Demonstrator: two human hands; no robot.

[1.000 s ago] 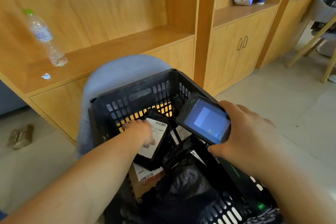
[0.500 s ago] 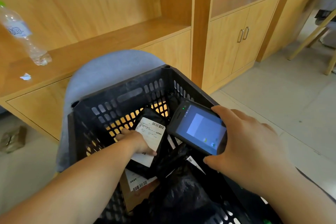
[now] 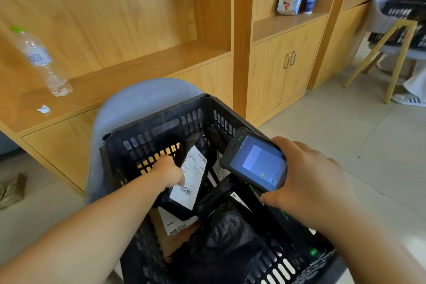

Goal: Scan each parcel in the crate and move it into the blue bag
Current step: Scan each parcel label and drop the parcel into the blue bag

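Observation:
A black slatted crate [image 3: 161, 127] stands on a grey chair and holds several parcels in black wrap. My left hand [image 3: 169, 172] reaches into it and grips a black parcel [image 3: 191, 177] with a white barcode label, tilted up on its end. My right hand [image 3: 306, 177] holds a dark handheld scanner [image 3: 254, 163], screen lit, just right of that parcel above the crate's right wall. Below lie a brown parcel with a label [image 3: 175, 226] and a crumpled black bag parcel [image 3: 221, 233]. The blue bag is out of view.
The grey chair back [image 3: 138, 101] rises behind the crate. Wooden cabinets [image 3: 283, 62] line the wall, with a plastic bottle [image 3: 39, 60] on the left shelf and a paper bag and cup on the right one. Another chair [image 3: 391, 53] with a crate stands far right.
My left hand has lifted and tilted the labelled parcel more upright. The scanner stays beside it. My head view has shifted slightly.

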